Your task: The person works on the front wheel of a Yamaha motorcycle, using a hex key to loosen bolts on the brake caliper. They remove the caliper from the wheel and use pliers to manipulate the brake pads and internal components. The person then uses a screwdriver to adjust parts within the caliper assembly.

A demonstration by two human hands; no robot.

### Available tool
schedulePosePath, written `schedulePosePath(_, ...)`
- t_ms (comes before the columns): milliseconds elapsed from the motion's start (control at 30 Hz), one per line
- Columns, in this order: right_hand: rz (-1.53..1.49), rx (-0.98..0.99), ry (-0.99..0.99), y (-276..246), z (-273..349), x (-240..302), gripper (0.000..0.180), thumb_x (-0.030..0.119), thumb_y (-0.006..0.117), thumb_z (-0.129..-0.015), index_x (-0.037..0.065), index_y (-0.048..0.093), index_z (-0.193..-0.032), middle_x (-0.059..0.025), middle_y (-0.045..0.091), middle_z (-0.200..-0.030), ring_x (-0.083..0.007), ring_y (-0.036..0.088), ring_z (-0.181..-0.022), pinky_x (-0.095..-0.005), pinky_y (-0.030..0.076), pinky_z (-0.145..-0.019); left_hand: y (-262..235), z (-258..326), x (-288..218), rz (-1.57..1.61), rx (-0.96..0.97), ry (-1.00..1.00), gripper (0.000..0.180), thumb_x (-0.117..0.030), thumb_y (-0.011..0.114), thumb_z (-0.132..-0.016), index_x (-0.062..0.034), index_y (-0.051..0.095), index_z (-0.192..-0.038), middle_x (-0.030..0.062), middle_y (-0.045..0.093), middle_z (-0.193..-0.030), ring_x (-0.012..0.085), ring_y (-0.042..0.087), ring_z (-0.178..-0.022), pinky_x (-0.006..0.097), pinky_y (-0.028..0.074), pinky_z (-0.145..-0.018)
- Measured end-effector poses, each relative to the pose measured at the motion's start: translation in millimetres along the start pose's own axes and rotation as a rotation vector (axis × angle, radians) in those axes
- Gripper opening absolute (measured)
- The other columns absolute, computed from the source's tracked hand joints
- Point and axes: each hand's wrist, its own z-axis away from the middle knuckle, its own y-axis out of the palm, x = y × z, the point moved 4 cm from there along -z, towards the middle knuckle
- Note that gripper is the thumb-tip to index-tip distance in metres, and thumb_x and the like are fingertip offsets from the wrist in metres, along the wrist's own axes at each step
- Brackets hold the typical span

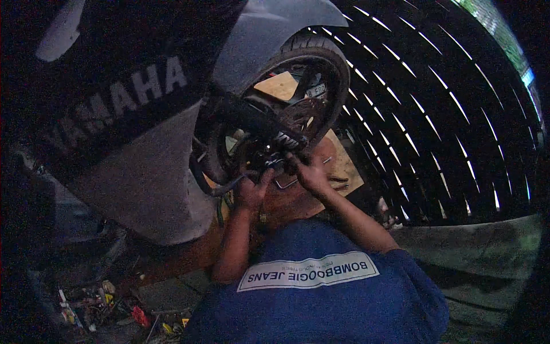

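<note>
Hands (252, 192), two, at one motorcycle wheel (298, 97)

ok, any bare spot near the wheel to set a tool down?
Free: the grey floor right of the blue shirt, below the slatted wall. Crowded: both hands, left hand and right hand, work close together at the wheel hub; loose small parts litter the floor at lower left.
</note>
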Motion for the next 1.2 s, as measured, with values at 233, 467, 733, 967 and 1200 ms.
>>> schedulePosePath(233, 0.146, -0.06, -0.163, -4, 3, -1, 0.028, 0.022, 0.065, -0.086, -0.002, 0.064, -0.101, -0.0121, 0.068, -0.09, -0.0207, 0.063, -0.081, -0.0327, 0.049, -0.073, -4, -3, -12, -0.174, -0.002, 0.103, 0.06, -0.019, 0.067, -0.082, 0.0001, 0.037, -0.131, 0.015, 0.051, -0.125, 0.028, 0.048, -0.116, 0.039, 0.036, -0.1)
schedulePosePath(467, 0.32, -0.017, -0.119, -9, 11, 24, 0.03, 0.022, 0.065, -0.085, -0.001, 0.063, -0.104, -0.0141, 0.068, -0.092, -0.0204, 0.064, -0.085, -0.0327, 0.048, -0.076, -3, -1, 2, -0.017, -0.009, 0.019, 0.064, -0.018, 0.067, -0.082, -0.0002, 0.033, -0.134, 0.0162, 0.048, -0.128, 0.029, 0.048, -0.117, 0.039, 0.035, -0.101)
schedulePosePath(733, 0.184, 0.0, -0.112, -3, 1, 8, 0.025, 0.019, 0.061, -0.088, -0.002, 0.064, -0.1, -0.0134, 0.068, -0.092, -0.019, 0.064, -0.083, -0.0315, 0.048, -0.074, -1, 0, -2, 0.01, 0.003, -0.075, 0.071, -0.02, 0.068, -0.081, -0.0005, 0.028, -0.137, 0.0171, 0.045, -0.131, 0.0301, 0.045, -0.12, 0.039, 0.034, -0.103)
schedulePosePath(967, 0.746, -0.075, -0.444, -7, 6, 1, 0.023, 0.021, 0.062, -0.086, 0.003, 0.064, -0.1, -0.0139, 0.068, -0.094, -0.0234, 0.065, -0.081, -0.034, 0.049, -0.073, -7, 0, 9, -0.122, 0.003, -0.027, 0.076, -0.019, 0.07, -0.08, -0.0012, 0.025, -0.139, 0.0161, 0.044, -0.132, 0.0271, 0.045, -0.12, 0.039, 0.035, -0.102)
schedulePosePath(1200, 0.258, 0.03, -0.172, -5, 1, -1, 0.03, 0.022, 0.062, -0.086, 0.003, 0.062, -0.11, -0.0158, 0.066, -0.1, -0.0253, 0.065, -0.085, -0.0344, 0.049, -0.076, -4, 0, 4, -0.074, 0.0, 0.006, 0.077, -0.016, 0.069, -0.081, -0.0024, 0.022, -0.14, 0.0149, 0.045, -0.132, 0.0272, 0.046, -0.119, 0.039, 0.035, -0.102)
